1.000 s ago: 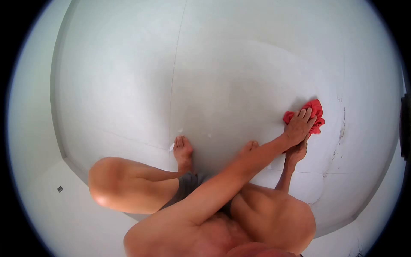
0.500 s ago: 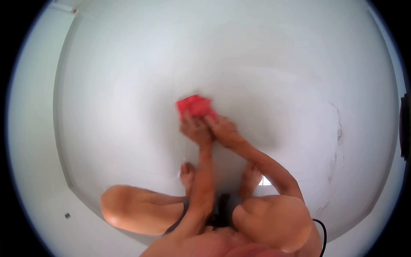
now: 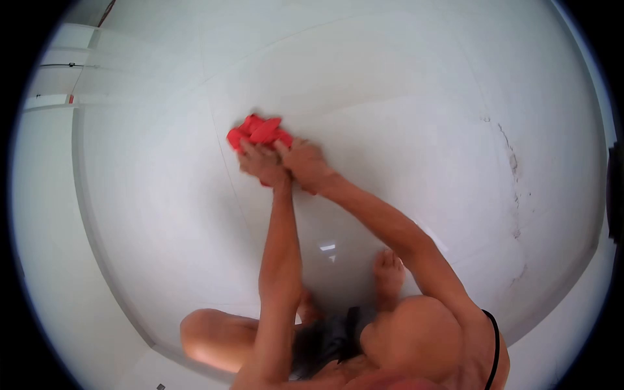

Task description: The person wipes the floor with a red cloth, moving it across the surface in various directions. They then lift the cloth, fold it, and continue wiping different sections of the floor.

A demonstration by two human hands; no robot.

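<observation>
A crumpled red cloth (image 3: 263, 130) lies on the pale, glossy floor (image 3: 364, 143), ahead of my body and a little left of the middle. My left hand (image 3: 261, 165) presses down on its near edge, fingers curled into the fabric. Close beside it, almost touching, my right hand (image 3: 307, 164) grips the cloth's right side. Small bits of red show under the wrists. Both arms reach forward, and the fingertips are partly buried in the folds.
My bare right foot (image 3: 389, 272) is planted on the floor, with my bent knees around the arms. Dark cracked marks (image 3: 513, 162) run along the floor at the right. A wall (image 3: 55, 214) borders the left side. A black cable (image 3: 495, 338) hangs by my right arm.
Both hands have moved forward and left over the floor with the red cloth, which is now more bunched up. The view has shifted, and more of the left background shows.
</observation>
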